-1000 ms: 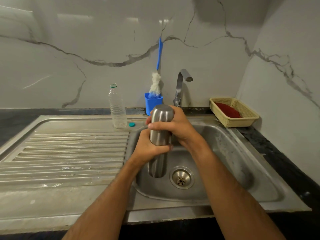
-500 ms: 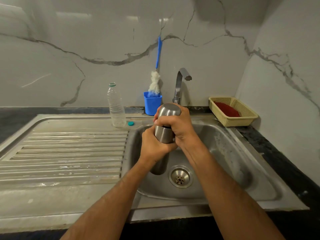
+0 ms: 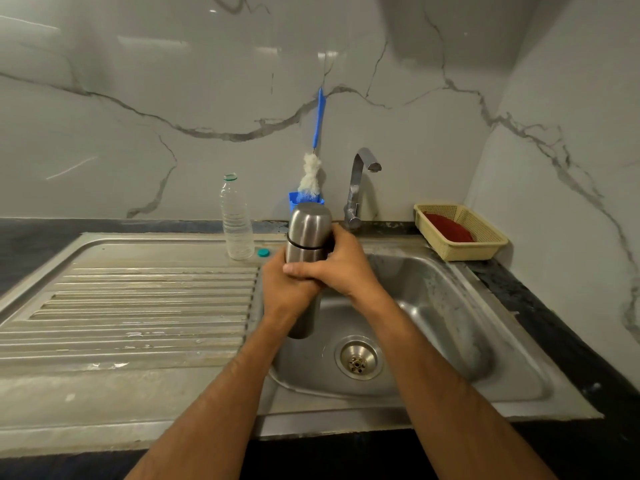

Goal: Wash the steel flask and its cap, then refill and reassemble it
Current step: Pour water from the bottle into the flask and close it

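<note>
Both hands wrap the steel flask [image 3: 304,258] at mid-body: left hand [image 3: 284,289] curled round it from the drainboard side, right hand [image 3: 341,268] curled round it from the tap side, its fingers lying across the front over the left hand's knuckles. Neither hand touches the cap [image 3: 309,221], which sits seated on top with a dark seam ring below it. Flask is upright, held in the air over the left part of the sink basin [image 3: 450,323], its base above and left of the drain [image 3: 358,358]; judged reason: anything spilled on opening falls into the basin. The double grip on the body looks like steadying or re-gripping ahead of twisting the cap off; for that, one hand would need to shift up onto the cap. Washing not yet begun, by this reading. Behind the flask, against the wall: blue holder [image 3: 294,199] with bottle brush [image 3: 313,168] standing in it, within reach for scrubbing the inside. Tap [image 3: 360,181] just right of the flask, no water running. Left of the flask, on the drainboard [image 3: 121,299]: open plastic bottle [image 3: 237,223], its teal lid [image 3: 263,252] beside it. Far right of the flask: yellow basket [image 3: 485,247] with a red item inside.
</note>
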